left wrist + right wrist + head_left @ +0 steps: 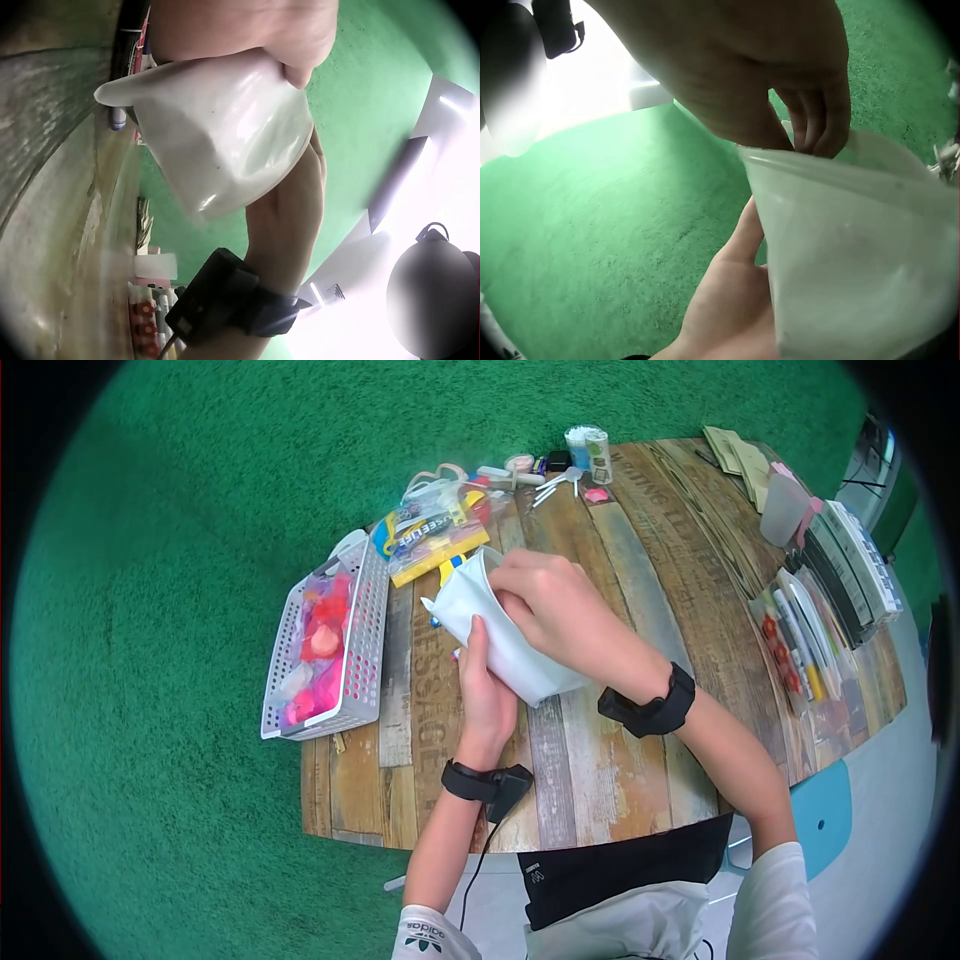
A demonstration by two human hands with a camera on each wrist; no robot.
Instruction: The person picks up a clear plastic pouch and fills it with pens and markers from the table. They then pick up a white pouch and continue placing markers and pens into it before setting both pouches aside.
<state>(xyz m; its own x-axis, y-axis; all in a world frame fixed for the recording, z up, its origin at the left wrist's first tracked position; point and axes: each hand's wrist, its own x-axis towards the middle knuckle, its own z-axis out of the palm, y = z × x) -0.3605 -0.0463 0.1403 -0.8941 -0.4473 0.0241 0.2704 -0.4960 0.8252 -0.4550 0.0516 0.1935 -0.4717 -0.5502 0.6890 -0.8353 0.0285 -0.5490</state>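
A white, soft-looking pouch (505,645) is held tilted above the table, its open mouth toward the far side. My left hand (487,695) grips it from the near left, thumb along its face and the other fingers behind it. My right hand (560,605) has bent fingers dipping into the mouth. In the right wrist view the pouch's rim (810,160) crosses in front of those fingers (825,124). Their tips are hidden inside, so I cannot tell whether they pinch anything. The left wrist view shows the pouch's pale, creased side (232,135) below my left hand (247,30).
A white perforated basket (368,650) of pink and red packets stands at the left edge. Beyond the pouch lies a yellow-edged clear package (440,545). Cotton swab tubs (598,455) stand at the back. Right: a clear pen pouch (800,645) and upright books (860,565).
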